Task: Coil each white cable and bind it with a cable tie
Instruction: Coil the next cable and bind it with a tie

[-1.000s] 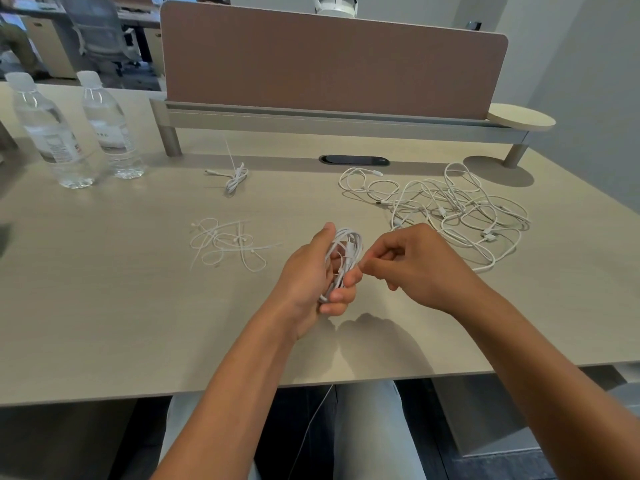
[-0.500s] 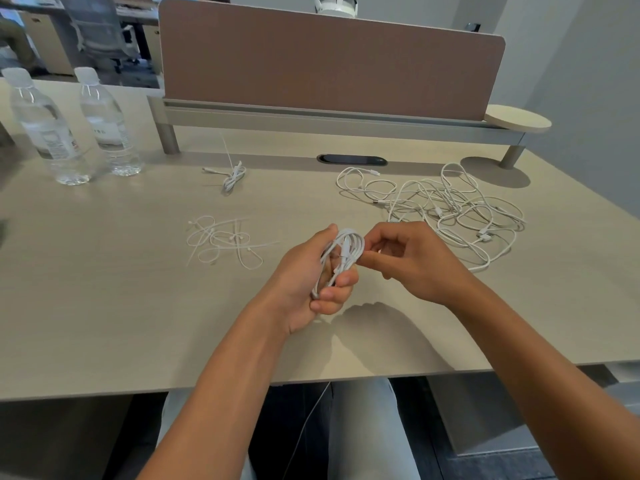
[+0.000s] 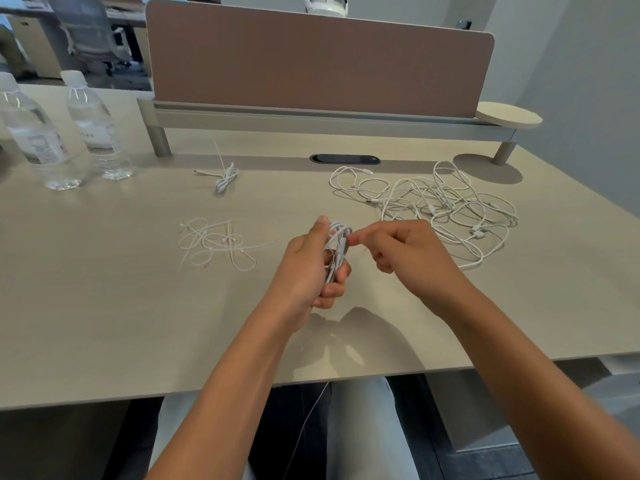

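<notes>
My left hand (image 3: 308, 263) grips a coiled white cable (image 3: 337, 249) upright above the middle of the desk. My right hand (image 3: 401, 252) is just to its right, with thumb and forefinger pinched together at the top of the coil; what they pinch is too small to tell. A tangle of loose white cables (image 3: 440, 206) lies on the desk to the right. Several white cable ties (image 3: 218, 242) lie scattered to the left. One bound cable coil (image 3: 225, 178) with its tie sticking up sits further back.
Two water bottles (image 3: 95, 123) stand at the back left. A brown divider panel (image 3: 318, 60) on a grey rail runs along the back, with a dark cable slot (image 3: 344, 158) in front of it. The desk's front edge (image 3: 242, 386) is near my lap.
The view has shifted slightly. My right hand has moved closer to the top of the coil; my left hand keeps its grip on the coil.
</notes>
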The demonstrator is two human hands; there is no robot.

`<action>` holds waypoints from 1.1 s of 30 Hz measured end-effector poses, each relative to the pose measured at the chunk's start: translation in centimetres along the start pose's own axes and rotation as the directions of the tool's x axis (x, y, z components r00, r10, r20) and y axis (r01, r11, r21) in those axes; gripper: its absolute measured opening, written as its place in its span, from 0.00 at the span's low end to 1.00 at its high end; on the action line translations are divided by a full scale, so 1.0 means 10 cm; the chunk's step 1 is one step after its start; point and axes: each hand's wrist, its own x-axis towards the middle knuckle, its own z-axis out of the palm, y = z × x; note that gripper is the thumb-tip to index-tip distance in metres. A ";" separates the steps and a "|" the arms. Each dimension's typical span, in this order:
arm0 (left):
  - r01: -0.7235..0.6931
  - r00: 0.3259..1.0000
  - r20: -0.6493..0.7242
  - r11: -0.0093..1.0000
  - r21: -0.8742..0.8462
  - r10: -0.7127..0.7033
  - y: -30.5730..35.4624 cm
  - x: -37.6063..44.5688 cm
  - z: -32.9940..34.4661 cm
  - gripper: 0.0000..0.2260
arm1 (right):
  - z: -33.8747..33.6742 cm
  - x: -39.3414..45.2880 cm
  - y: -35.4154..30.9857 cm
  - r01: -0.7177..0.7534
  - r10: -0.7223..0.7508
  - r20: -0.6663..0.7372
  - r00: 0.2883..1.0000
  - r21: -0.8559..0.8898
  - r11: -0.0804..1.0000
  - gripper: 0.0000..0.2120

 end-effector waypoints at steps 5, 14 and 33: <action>0.015 1.000 0.021 1.000 0.021 -0.016 -0.01 0.00 0.00 0.23 | 0.01 -0.01 -0.03 0.011 -0.015 0.059 0.998 0.064 0.998 0.05; 0.068 0.997 0.056 0.990 -0.120 -0.062 -0.01 0.03 -0.01 0.20 | 0.07 -0.01 0.03 0.010 -0.010 -0.084 0.996 0.006 1.000 0.07; -0.006 1.000 0.013 0.982 -0.188 0.008 -0.02 0.04 0.03 0.19 | 0.18 -0.09 -0.01 0.232 -0.237 -0.089 0.967 -0.061 0.971 0.02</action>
